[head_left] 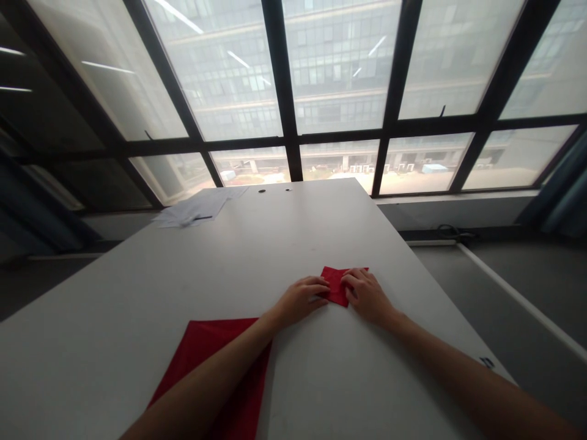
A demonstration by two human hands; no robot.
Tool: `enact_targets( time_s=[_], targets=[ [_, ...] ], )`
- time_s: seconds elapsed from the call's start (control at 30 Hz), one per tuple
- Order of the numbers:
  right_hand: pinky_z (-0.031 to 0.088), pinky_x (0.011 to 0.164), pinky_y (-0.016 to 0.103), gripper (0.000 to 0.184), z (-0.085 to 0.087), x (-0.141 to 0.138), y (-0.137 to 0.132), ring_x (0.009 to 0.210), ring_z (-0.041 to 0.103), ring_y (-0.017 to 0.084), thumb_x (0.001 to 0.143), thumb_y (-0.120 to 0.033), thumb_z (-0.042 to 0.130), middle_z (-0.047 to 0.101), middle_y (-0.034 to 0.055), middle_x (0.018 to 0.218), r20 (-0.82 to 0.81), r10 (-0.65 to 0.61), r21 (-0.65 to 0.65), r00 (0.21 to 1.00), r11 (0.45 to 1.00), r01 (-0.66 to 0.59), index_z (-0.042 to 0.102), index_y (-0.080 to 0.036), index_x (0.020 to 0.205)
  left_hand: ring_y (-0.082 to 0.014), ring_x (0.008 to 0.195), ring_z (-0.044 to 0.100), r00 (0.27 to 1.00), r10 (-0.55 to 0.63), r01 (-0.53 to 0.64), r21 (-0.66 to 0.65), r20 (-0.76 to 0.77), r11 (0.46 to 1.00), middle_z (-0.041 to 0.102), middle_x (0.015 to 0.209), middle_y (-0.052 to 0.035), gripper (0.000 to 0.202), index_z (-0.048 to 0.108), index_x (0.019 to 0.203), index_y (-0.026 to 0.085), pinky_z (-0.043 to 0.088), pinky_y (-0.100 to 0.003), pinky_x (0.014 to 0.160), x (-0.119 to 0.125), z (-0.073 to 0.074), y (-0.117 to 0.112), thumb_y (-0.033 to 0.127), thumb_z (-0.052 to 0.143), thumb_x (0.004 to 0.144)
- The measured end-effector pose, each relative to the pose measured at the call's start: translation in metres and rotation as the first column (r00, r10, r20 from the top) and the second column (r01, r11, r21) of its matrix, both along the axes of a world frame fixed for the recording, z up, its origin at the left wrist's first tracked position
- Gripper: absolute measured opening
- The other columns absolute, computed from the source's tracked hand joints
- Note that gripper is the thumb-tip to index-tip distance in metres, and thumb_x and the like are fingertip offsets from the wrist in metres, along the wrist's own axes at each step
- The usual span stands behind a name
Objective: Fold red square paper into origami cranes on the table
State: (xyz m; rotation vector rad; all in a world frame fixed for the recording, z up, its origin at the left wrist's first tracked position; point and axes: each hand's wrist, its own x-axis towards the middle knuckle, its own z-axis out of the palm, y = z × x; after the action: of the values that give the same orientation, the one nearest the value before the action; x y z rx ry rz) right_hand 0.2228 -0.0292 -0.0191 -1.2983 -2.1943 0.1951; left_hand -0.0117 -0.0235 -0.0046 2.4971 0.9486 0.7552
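A small folded piece of red cloth (337,288) lies on the white table, between my two hands. My left hand (302,298) grips its left edge, with the fingers over the edge and the thumb by the lower corner. On the right side, my right hand (364,296) has its bent fingers pressed together on the cloth, covering much of that half. A larger red cloth (245,379) is spread flat nearer to me, partly hidden under my left forearm.
The white table (160,287) runs toward large dark-framed windows (287,91). At its far left lie several loose white papers (192,209) with a dark pen (203,217) on them. Two small dark round spots (262,191) show near the far edge. A dark cable (454,232) lies beyond the right edge.
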Motion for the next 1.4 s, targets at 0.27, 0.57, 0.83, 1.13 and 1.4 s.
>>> enact_targets(
  time_s=[0.27,0.57,0.83,1.13,1.4],
  targets=[
    [0.037,0.095,0.034,0.018,0.0015,-0.0004,-0.0017,0.105,0.054,0.021,0.088,-0.012,0.057,0.063,0.0050,0.109,-0.001,-0.009,0.004,1.000,1.000,0.009,0.066,-0.022,0.099,-0.0212,0.111,0.063,1.000,-0.003,0.003,-0.001,-0.016,1.000,0.068,0.120,-0.0058,0.024,0.071,0.112,0.026,0.048,-0.035,0.102,-0.0001,0.0000,0.0018,0.029,0.068,0.088],
    [0.037,0.095,0.034,0.019,0.0019,0.0001,-0.0013,0.107,0.054,0.020,0.088,-0.012,0.057,0.064,0.0042,0.110,0.001,0.001,-0.004,1.000,1.000,-0.001,0.066,-0.023,0.101,-0.0207,0.111,0.063,1.000,-0.009,0.009,0.004,-0.002,1.000,0.068,0.120,-0.0060,0.024,0.070,0.113,0.025,0.048,-0.035,0.102,0.0007,-0.0021,0.0027,0.027,0.067,0.089],
    [0.038,0.096,0.034,0.019,0.0017,0.0009,-0.0021,0.107,0.055,0.021,0.089,-0.013,0.058,0.064,0.0046,0.111,-0.003,0.004,-0.007,1.000,1.000,-0.004,0.066,-0.023,0.102,-0.0212,0.110,0.063,1.000,0.001,-0.001,0.018,-0.017,1.000,0.068,0.117,-0.0057,0.022,0.071,0.110,0.025,0.048,-0.035,0.102,0.0012,-0.0003,0.0027,0.029,0.068,0.089],
    [0.038,0.095,0.034,0.019,0.0014,0.0007,-0.0013,0.107,0.055,0.020,0.088,-0.013,0.058,0.064,0.0046,0.111,-0.009,0.006,-0.002,1.000,1.000,-0.006,0.067,-0.023,0.102,-0.0218,0.110,0.063,0.998,0.026,-0.021,0.077,-0.056,0.997,0.069,0.117,-0.0059,0.023,0.071,0.111,0.026,0.047,-0.036,0.101,0.0009,-0.0014,0.0024,0.031,0.068,0.089],
    [0.037,0.095,0.035,0.017,0.0016,-0.0010,-0.0043,0.106,0.055,0.020,0.089,-0.015,0.058,0.064,0.0042,0.110,-0.003,0.010,-0.003,1.000,1.000,-0.010,0.067,-0.023,0.101,-0.0216,0.107,0.064,0.994,0.058,-0.048,0.110,-0.090,0.993,0.070,0.114,-0.0051,0.021,0.072,0.107,0.026,0.046,-0.035,0.098,0.0011,-0.0001,0.0012,0.035,0.069,0.088]
  ],
)
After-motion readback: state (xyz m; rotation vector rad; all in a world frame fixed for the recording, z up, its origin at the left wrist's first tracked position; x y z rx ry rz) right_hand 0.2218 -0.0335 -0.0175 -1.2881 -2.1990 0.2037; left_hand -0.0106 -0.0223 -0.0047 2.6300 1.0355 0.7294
